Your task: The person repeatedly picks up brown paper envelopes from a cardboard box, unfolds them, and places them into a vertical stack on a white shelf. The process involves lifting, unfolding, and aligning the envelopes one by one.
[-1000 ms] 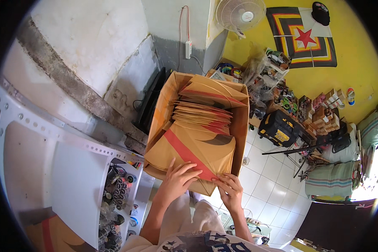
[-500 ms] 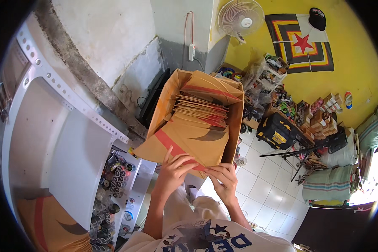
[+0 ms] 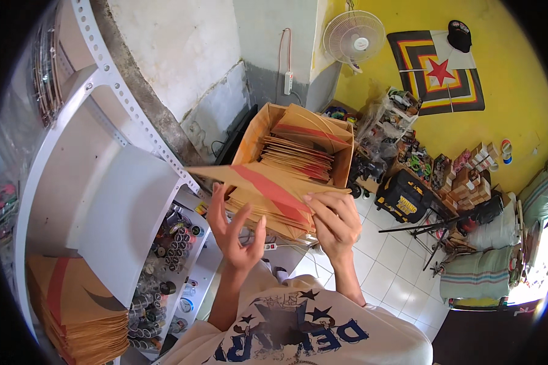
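Right hand [image 3: 338,225] clamps the near edge of the card [image 3: 271,187]; left hand [image 3: 238,243] has fingers apart near its left part, contact not determinable; card sits tilted above the box's [image 3: 253,135] near side.

1. The head view looks down past the wearer's shirt [image 3: 371,347], upright and unmirrored
2. It faces forward over the cardboard box [image 3: 249,141], the near edge close, the far corners further off
3. Fisheye curvature bends the white shelf [image 3: 125,207] at left; the yellow wall [image 3: 511,97] lies well beyond
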Available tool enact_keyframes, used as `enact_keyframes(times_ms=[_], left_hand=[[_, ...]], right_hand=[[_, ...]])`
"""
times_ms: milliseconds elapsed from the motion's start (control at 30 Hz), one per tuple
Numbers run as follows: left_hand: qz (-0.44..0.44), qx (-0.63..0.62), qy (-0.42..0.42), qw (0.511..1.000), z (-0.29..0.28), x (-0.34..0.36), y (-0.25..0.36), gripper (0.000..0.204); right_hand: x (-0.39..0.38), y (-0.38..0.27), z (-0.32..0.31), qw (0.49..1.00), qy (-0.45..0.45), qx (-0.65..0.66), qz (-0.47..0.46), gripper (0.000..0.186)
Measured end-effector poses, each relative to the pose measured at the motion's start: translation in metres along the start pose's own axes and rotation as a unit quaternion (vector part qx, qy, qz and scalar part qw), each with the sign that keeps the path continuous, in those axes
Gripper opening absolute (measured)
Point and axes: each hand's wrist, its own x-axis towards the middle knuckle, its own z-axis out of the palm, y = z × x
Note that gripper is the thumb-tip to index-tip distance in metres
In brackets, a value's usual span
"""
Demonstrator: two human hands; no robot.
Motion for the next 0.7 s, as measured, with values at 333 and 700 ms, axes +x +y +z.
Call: enact_keyframes(times_ms=[333,700], left_hand=[[-0.28,-0.377,0.107,0.876,0.017,0.001,0.049,0.1],[-0.338,-0.386,0.171,0.841,-0.025,-0.007,0.003,0.042]], right_hand=[[0.004,-0.047,0.022,0.986,-0.091,0.138,-0.032,0.045],[-0.003,0.025,-0.02,0.983,0.067,0.047,0.165,0.039]])
